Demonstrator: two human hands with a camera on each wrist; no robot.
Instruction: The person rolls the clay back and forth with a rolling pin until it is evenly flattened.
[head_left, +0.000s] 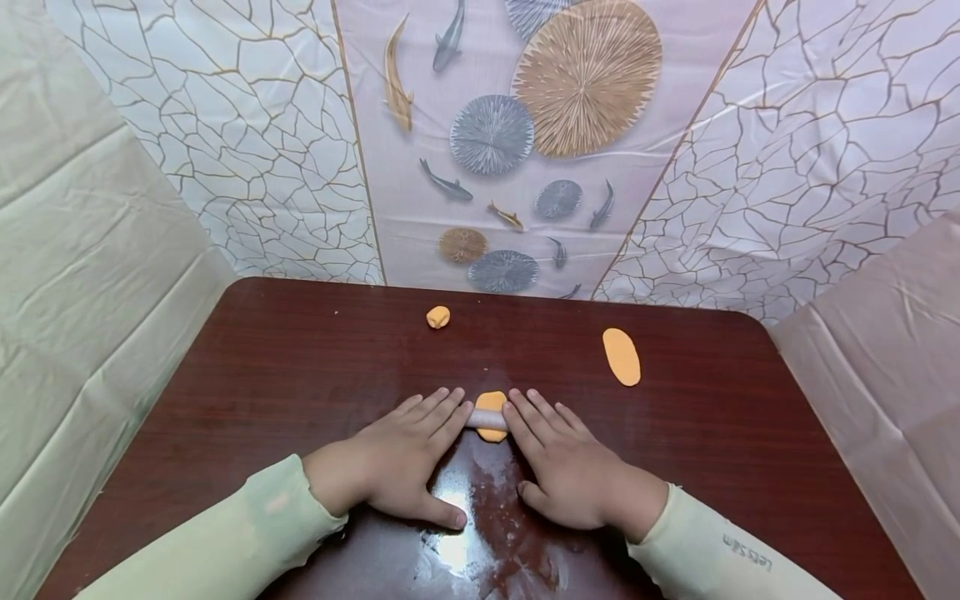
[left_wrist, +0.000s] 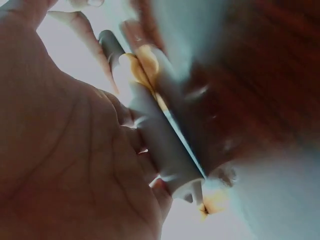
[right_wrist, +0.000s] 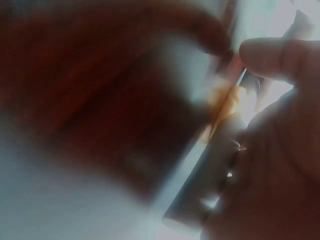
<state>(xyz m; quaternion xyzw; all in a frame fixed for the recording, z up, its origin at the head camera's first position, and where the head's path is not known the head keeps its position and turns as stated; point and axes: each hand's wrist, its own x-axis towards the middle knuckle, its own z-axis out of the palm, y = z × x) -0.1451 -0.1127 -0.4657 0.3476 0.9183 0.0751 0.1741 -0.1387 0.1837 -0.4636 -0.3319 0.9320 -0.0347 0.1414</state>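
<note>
A pale rolling pin [head_left: 487, 419] lies crosswise over a small flattened piece of orange dough [head_left: 492, 401] at the middle of the table. My left hand [head_left: 401, 458] rests with straight fingers over the pin's left part. From the other side my right hand [head_left: 566, 471] presses its right part, fingers extended too. Only the short middle stretch of the pin shows from above. In the left wrist view the smooth roller [left_wrist: 167, 142] runs under the fingers, against the dough [left_wrist: 131, 67]. The right wrist view is blurred; there the roller [right_wrist: 200, 185] lies below the palm.
A small orange lump [head_left: 438, 317] sits near the table's back edge. Farther right lies a thin orange oval [head_left: 622, 357]. The dark red glossy table [head_left: 300, 358] carries whitish smears near the front. Patterned cloth [head_left: 277, 167] hangs behind it, with plain cloth at both sides.
</note>
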